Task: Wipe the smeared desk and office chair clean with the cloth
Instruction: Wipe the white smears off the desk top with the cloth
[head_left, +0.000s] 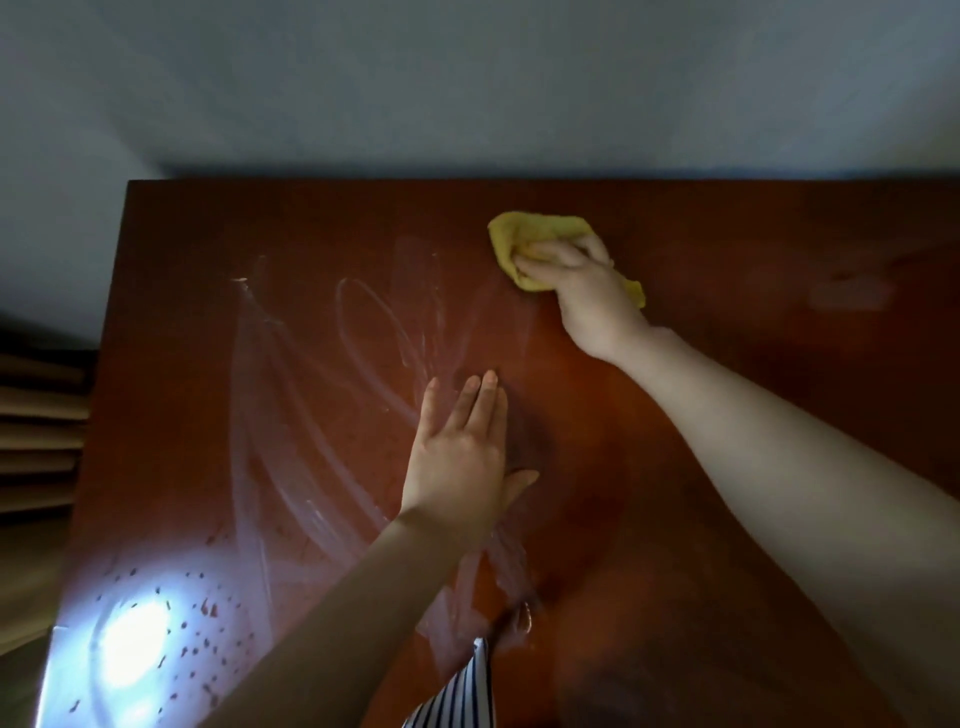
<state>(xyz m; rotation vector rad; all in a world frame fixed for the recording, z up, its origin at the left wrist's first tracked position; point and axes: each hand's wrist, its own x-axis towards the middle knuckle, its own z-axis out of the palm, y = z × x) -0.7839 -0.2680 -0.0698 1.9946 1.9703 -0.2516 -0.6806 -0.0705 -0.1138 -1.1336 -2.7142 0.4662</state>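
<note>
A glossy reddish-brown desk (727, 234) fills the view. White smear streaks (322, 395) loop across its left and middle part. A yellow cloth (524, 231) lies bunched near the desk's far edge, right of the smears. My right hand (576, 275) lies on top of the cloth, fingers curled over it and pressing it onto the wood. My left hand (462, 457) rests flat on the desk in the middle, fingers straight and together, beside the streaks. No office chair is in view.
A grey-white wall (467, 78) stands right behind the desk's far edge. A bright light glare with dark specks (135, 634) sits on the near left corner. Beige curtain folds (36, 415) hang past the desk's left edge. Striped clothing (462, 696) shows at the bottom.
</note>
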